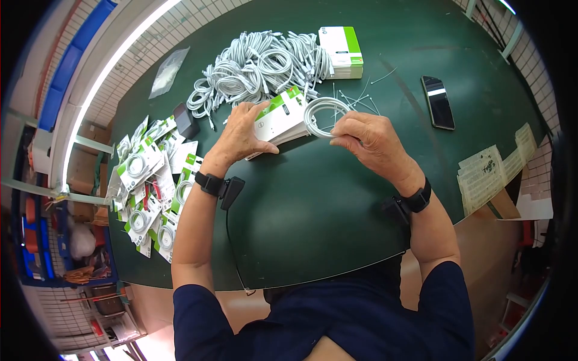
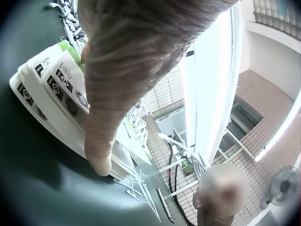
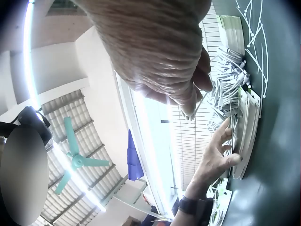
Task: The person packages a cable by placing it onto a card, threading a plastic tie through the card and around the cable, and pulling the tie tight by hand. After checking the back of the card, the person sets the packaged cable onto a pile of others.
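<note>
Between its thumb and fingers, my right hand (image 1: pixel 373 139) pinches the lower edge of a coiled white cable (image 1: pixel 308 118). The coil hangs just right of a slanted stack of white and green packaging cards (image 1: pixel 282 124), overlapping its corner in the head view. My left hand (image 1: pixel 239 133) lies spread at the left end of that stack, thumb stretched along its near side. In the left wrist view the thumb (image 2: pixel 100 141) reaches down beside the cards (image 2: pixel 56 92). The right wrist view shows the left fingers only lightly bent beside the stack.
Behind the cards lies a heap of grey-white cables (image 1: pixel 259 66), with another card stack (image 1: pixel 340 51) to its right. Loose white ties (image 1: pixel 364 99) lie near the coil. Packed cable cards (image 1: pixel 144 180) pile up at left. A phone (image 1: pixel 438 102) lies at right.
</note>
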Tool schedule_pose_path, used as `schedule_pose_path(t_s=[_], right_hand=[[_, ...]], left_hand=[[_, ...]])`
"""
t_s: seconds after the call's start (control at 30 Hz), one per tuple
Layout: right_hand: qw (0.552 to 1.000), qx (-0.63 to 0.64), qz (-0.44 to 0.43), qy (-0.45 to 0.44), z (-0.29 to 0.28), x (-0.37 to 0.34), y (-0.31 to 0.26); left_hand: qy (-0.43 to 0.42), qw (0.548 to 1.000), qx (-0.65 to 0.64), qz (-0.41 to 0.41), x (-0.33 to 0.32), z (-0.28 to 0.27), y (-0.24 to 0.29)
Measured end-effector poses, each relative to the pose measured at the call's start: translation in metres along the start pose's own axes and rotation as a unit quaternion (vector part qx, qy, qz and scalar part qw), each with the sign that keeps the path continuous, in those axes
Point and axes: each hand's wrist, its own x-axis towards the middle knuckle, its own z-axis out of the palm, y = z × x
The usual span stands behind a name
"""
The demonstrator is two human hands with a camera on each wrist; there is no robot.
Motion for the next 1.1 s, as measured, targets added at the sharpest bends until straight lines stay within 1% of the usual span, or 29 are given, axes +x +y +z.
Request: schedule_pose_path(t_s=[0.1,0.23,0.33,0.37,0.47,0.5,0.6,0.63,0.73,0.77,0.87,0.9,1.0,1.03,1.1], right_hand=[[1.0,-0.002,-0.005,0.002,-0.001,0.0,-0.001],[1.0,0.009,-0.015,0.004,0.002,0.001,-0.003],[0.998,0.057,0.004,0.022,0.002,0.001,-0.005],[0.998,0.057,0.003,0.014,0.002,0.001,-0.006],[0.985,0.14,0.019,0.1,0.001,0.0,-0.01],[0.986,0.14,0.02,0.09,0.002,0.0,-0.011],[0.96,0.231,0.084,0.137,0.007,-0.004,-0.015],[0.961,0.23,0.089,0.127,0.008,-0.004,-0.018],[0.95,0.275,0.112,0.095,0.015,-0.005,-0.027],[0.951,0.273,0.117,0.086,0.019,-0.006,-0.029],[0.985,0.17,0.018,-0.009,0.033,-0.007,-0.038],[0.985,0.171,0.017,-0.013,0.037,-0.007,-0.039],[0.997,0.063,-0.022,-0.047,0.049,-0.012,-0.041],[0.997,0.063,-0.023,-0.048,0.051,-0.012,-0.04],[0.997,0.078,-0.007,-0.013,0.054,-0.014,-0.038]], left_hand=[[0.014,1.0,0.0,0.012,-0.002,-0.008,0.006],[0.028,0.999,-0.045,-0.013,-0.013,-0.021,0.018],[0.098,0.995,-0.006,0.025,-0.027,-0.029,0.036],[0.101,0.995,-0.011,0.019,-0.033,-0.029,0.04],[0.137,0.988,0.045,0.061,-0.055,-0.028,0.049],[0.139,0.988,0.039,0.053,-0.062,-0.027,0.057],[0.201,0.965,0.133,0.103,-0.082,-0.024,0.088],[0.201,0.967,0.126,0.096,-0.086,-0.021,0.094],[0.096,0.984,0.128,0.079,-0.102,-0.004,0.111],[0.097,0.985,0.12,0.073,-0.102,0.002,0.114],[0.109,0.988,0.055,0.099,-0.099,0.015,0.116],[0.111,0.988,0.053,0.095,-0.098,0.017,0.116],[0.121,0.988,0.03,0.095,-0.096,0.02,0.116],[0.122,0.988,0.031,0.094,-0.095,0.02,0.116],[0.192,0.974,0.0,0.123,-0.094,0.021,0.116]])
